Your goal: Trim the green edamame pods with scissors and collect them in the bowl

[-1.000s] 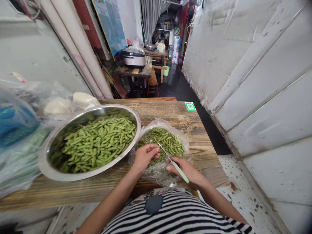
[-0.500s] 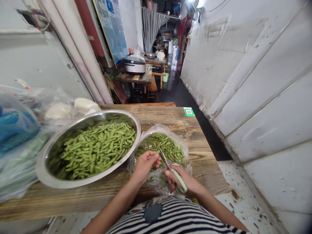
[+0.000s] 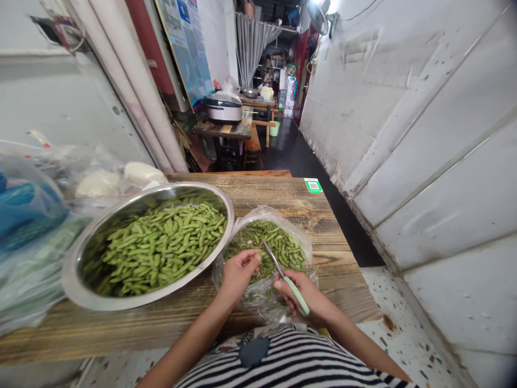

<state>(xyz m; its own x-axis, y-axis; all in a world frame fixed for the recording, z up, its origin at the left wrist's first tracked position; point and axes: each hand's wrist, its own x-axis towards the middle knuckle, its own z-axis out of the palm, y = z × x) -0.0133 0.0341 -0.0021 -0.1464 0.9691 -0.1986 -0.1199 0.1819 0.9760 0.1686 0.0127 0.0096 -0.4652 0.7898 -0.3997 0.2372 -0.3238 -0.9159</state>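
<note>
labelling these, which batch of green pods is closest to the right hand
The pods in the clear plastic bag, beside the right hand; the other pods lie in the steel bowl, further left.

Table: brown wooden planks with dark grain, spreading beneath the left fingers and the right fingers; bare wood just right of the right fingers
Steel basin: wide, upright; near and left of the left fingers
Clear bag: mouth spread wide, crumpled at the near side; directly below both hands' fingers, close beside the basin
QR card: green and white, flat near the far right corner; beyond the right fingers
White bundles: two, partly behind clear plastic; beyond the left fingers, well leftward
Blue bag: translucent, blurred; farthest left of the fingers
</note>
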